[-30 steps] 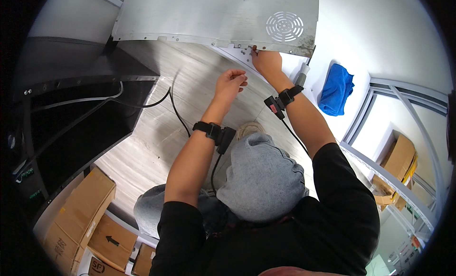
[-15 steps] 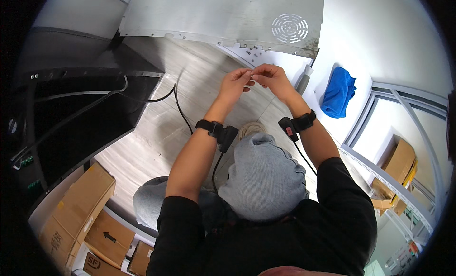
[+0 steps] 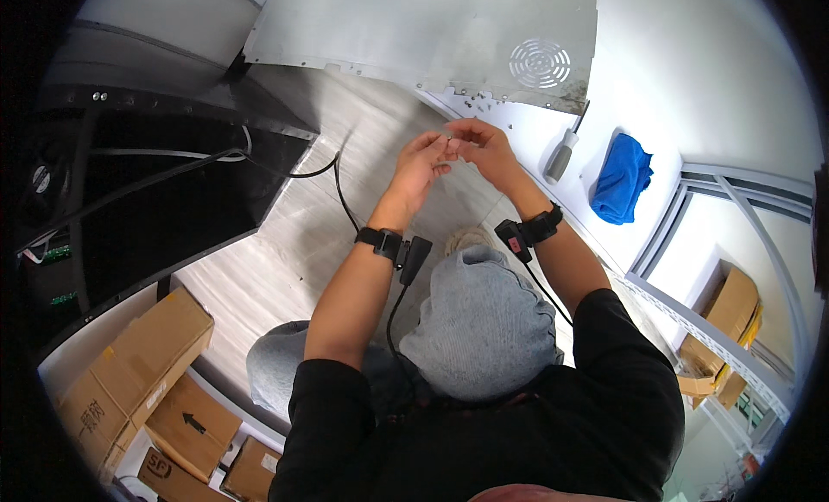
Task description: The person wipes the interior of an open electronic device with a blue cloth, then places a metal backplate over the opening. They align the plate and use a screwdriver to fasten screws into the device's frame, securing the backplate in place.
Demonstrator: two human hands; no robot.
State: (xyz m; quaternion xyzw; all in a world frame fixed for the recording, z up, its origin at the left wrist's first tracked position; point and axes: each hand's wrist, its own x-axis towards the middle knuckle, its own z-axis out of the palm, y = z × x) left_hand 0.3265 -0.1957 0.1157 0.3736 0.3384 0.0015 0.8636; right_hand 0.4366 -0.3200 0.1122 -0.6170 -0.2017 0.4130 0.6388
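Observation:
In front of me my left hand (image 3: 418, 165) and my right hand (image 3: 484, 144) meet at the fingertips, both closed in a pinch. Between them is something tiny; its kind is too small to make out. Just beyond the hands several small screws (image 3: 489, 98) lie scattered on a white tabletop (image 3: 540, 126), by the edge of a grey sheet-metal panel (image 3: 389, 27) with a round slotted vent. A screwdriver (image 3: 560, 161) with a grey handle rests to the right of my right hand, its shaft pointing away from me.
A folded blue cloth (image 3: 622, 181) lies right of the screwdriver. At left stands an open black cabinet (image 3: 173, 191) with a black cable (image 3: 338, 178) trailing out over the floor. Cardboard boxes (image 3: 138, 364) are at the lower left, and a metal frame (image 3: 691, 320) with another carton (image 3: 730, 303) is at right.
The view has shifted slightly, so the panel, cloth and cabinet sit a little differently in the picture. My hands stay together, with the fingers changing their pinch a little.

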